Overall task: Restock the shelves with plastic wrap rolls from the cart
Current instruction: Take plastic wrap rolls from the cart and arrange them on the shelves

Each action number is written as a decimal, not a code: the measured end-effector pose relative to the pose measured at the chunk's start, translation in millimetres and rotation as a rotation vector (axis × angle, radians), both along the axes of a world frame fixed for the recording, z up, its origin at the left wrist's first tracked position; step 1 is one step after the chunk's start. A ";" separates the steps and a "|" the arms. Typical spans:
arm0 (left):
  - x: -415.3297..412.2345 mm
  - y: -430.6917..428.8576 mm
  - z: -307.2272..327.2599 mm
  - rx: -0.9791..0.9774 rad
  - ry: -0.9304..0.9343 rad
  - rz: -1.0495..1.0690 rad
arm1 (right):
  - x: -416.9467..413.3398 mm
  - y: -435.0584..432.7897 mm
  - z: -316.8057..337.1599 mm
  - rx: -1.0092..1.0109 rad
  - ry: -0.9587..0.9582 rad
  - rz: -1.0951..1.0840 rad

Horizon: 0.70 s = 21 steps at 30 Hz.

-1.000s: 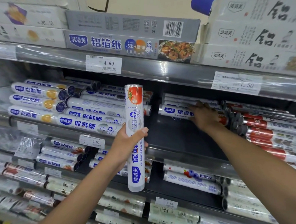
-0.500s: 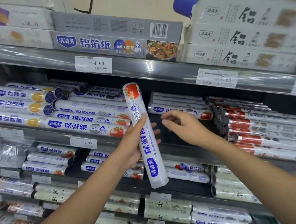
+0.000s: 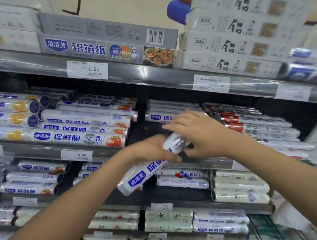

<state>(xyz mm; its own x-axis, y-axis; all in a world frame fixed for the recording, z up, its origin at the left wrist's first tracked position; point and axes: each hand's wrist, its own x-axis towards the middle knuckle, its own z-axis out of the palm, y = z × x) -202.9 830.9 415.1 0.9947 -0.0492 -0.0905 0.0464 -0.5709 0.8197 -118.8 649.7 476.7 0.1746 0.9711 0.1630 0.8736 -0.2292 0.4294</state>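
- Nearest the camera, the left hand has its fingers curled round the middle of the plastic wrap roll. A second ago the roll stood upright; now it slants, lower end near and left, upper end toward the shelf.
- Just beyond, the right hand has come back from the far rolls and closes fingers and thumb round the roll's upper end.
- Farther in, a bare gap on the middle shelf lies between tomato-label rolls at left and red-ended rolls at right. The held roll is probably about to be laid flat there.
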 end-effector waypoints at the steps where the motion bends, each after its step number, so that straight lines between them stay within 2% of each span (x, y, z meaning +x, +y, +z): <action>1: 1.4 -1.5 2.9 0.072 -0.011 -0.012 | 0.8 -1.0 -1.0 -0.032 -0.003 -0.016; 5: -0.8 -6.4 14.4 0.213 -0.042 0.028 | 4.4 -3.1 -2.7 -0.025 -0.068 -0.033; 10: -7.2 11.2 10.2 0.801 -0.365 0.291 | 27.5 -6.6 -3.9 0.040 -0.091 -0.170; 12: -9.2 31.3 2.5 0.822 -0.481 0.404 | 48.0 -10.8 -7.3 0.069 -0.037 -0.298; 15: -14.1 64.1 -17.0 0.741 -0.628 0.559 | 77.0 -12.7 -22.8 0.119 0.057 -0.454; 18: -16.0 91.4 -42.4 0.828 -0.613 0.646 | 99.3 -6.2 -42.3 0.171 0.150 -0.525; 21: -15.3 105.6 -65.8 0.893 -0.563 0.631 | 115.9 4.2 -58.2 0.200 0.158 -0.526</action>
<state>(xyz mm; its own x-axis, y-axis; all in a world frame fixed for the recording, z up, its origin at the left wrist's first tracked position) -218.2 936.5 349.3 0.7328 0.3139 0.6037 0.2838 -0.9474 0.1482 -2.9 653.9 418.5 0.6625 0.7000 0.2665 0.6701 -0.7129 0.2068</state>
